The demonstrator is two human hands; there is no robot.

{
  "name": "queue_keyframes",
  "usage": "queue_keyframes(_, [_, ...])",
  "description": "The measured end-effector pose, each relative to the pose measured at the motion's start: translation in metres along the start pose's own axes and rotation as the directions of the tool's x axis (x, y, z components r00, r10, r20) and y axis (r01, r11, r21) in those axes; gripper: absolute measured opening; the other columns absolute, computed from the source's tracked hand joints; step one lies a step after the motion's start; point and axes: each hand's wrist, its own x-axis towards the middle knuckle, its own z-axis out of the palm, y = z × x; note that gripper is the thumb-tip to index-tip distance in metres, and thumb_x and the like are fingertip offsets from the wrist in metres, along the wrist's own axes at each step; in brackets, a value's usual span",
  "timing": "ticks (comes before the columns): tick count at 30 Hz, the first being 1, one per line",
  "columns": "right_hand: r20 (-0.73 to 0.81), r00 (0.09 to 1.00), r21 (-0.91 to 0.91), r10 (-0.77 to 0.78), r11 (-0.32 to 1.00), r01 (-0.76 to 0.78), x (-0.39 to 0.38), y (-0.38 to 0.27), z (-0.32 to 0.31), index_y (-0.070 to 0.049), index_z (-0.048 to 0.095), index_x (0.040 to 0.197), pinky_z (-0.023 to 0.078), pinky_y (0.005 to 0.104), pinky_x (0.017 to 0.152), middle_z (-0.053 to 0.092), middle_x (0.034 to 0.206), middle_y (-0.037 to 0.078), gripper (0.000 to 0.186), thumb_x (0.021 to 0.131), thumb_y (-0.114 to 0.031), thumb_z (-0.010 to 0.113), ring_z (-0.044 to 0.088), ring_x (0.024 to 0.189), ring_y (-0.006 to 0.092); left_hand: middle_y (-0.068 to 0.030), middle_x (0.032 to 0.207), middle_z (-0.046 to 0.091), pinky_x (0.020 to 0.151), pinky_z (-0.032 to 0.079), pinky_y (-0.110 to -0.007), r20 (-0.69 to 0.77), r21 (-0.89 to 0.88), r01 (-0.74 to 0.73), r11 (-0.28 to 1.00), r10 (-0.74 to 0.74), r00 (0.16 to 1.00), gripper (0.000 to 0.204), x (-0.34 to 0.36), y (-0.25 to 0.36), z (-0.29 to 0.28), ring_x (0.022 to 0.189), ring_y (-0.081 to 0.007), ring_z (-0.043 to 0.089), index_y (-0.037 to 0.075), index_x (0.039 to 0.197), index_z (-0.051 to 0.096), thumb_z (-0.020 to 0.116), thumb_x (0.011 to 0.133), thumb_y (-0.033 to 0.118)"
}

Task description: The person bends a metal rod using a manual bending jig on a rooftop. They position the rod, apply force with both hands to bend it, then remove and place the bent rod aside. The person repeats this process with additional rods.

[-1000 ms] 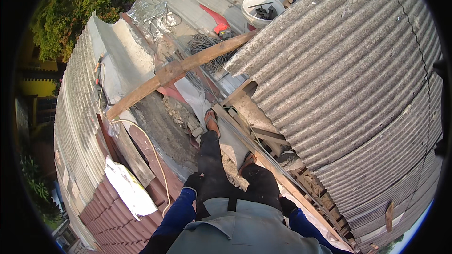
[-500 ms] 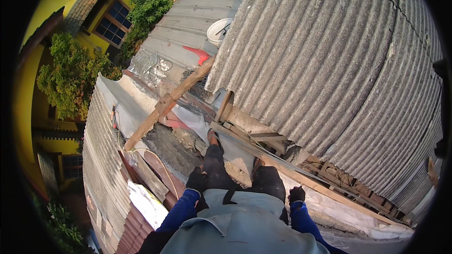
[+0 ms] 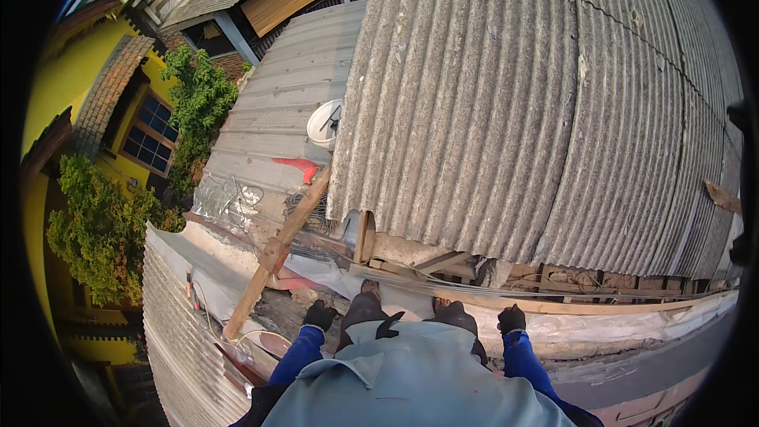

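My left hand (image 3: 319, 315), in a black glove, hangs beside my left knee with its thumb apart from loosely bent fingers and nothing visible in it. On the other side, my right hand (image 3: 511, 319), gloved in black too, is closed in a fist beside my right leg; no held thing shows. Nearest the left hand is a rough wooden beam (image 3: 273, 257) lying slanted across the roof edge. In front of the right hand runs a long wooden batten (image 3: 553, 304) with thin rods along it. My feet stand close to that batten.
Grey corrugated sheets (image 3: 474, 111) rise ahead. A white bucket (image 3: 322, 125) with a tool in it stands near a red saw-shaped tool (image 3: 300, 168) and coiled wire (image 3: 308, 212). A cable and red-handled tool (image 3: 192, 292) lie at left, by the roof's drop-off near trees (image 3: 99, 229).
My view has turned, so the roof sheets and batten now lie more level across it. I have stepped up close to the batten, and both arms have swung slightly.
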Motion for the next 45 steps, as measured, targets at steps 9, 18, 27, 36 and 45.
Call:
queue_keyframes(9, [-0.407,0.814,0.646,0.415,0.761,-0.065,-0.207,-0.053,0.025,0.004,0.06,0.116,0.05,0.0431,0.09,0.068,0.11,0.026,0.052,0.075,-0.028,0.064,0.065,0.105,0.0398,-0.0246,0.105,0.069,0.071,0.057,-0.04,0.528,0.243,-0.79,0.564,0.606,0.595,0.03,0.206,-0.029,-0.065,0.083,-0.0359,0.071,-0.002,0.1,0.069,0.063,0.083,0.022])
queue_keyframes(18, [-0.227,0.289,0.951,0.93,0.276,-0.139,-0.333,0.003,0.096,0.001,0.065,0.107,0.051,0.0381,0.081,0.07,0.094,0.019,0.042,0.074,-0.025,0.068,0.068,0.091,0.0299,-0.0155,0.09,0.066,0.051,0.05,-0.035,0.468,0.1,-0.476,0.874,0.381,0.797,0.035,0.242,0.161,-0.068,0.059,-0.0225,0.063,-0.004,0.118,0.059,0.059,0.089,0.016])
queue_keyframes(27, [-0.298,-0.1,0.93,0.949,0.266,-0.254,-0.306,0.161,0.016,-0.001,0.062,0.12,0.05,0.0425,0.093,0.063,0.118,0.026,0.052,0.074,-0.024,0.071,0.064,0.106,0.0394,-0.0186,0.097,0.068,0.055,0.055,-0.038,0.606,0.284,-0.735,0.616,0.479,0.635,0.043,0.192,0.282,0.03,0.073,-0.0241,0.07,-0.001,0.128,0.053,0.059,0.088,0.012])
queue_keyframes(36, [-0.127,0.17,0.77,0.977,0.205,-0.604,-0.273,0.282,-0.065,-0.008,0.033,0.154,0.024,0.0555,0.117,0.027,0.162,0.017,0.09,0.081,-0.044,0.071,0.026,0.148,0.0389,-0.0256,0.115,0.063,0.08,0.053,-0.048,0.753,0.385,-0.794,0.471,0.336,0.565,0.06,0.116,0.393,0.127,0.101,-0.038,0.063,-0.005,0.131,0.052,0.065,0.089,0.035])
queue_keyframes(45, [-0.112,0.137,0.768,0.984,0.174,-0.617,-0.263,0.286,-0.061,-0.008,0.036,0.153,0.024,0.057,0.116,0.028,0.162,0.017,0.086,0.082,-0.044,0.071,0.029,0.147,0.0408,-0.0152,0.121,0.065,0.088,0.054,-0.044,0.958,0.286,-0.913,-0.291,0.056,0.282,0.043,0.03,0.463,0.154,0.107,-0.0275,0.065,0.01,0.124,0.065,0.068,0.086,0.031])
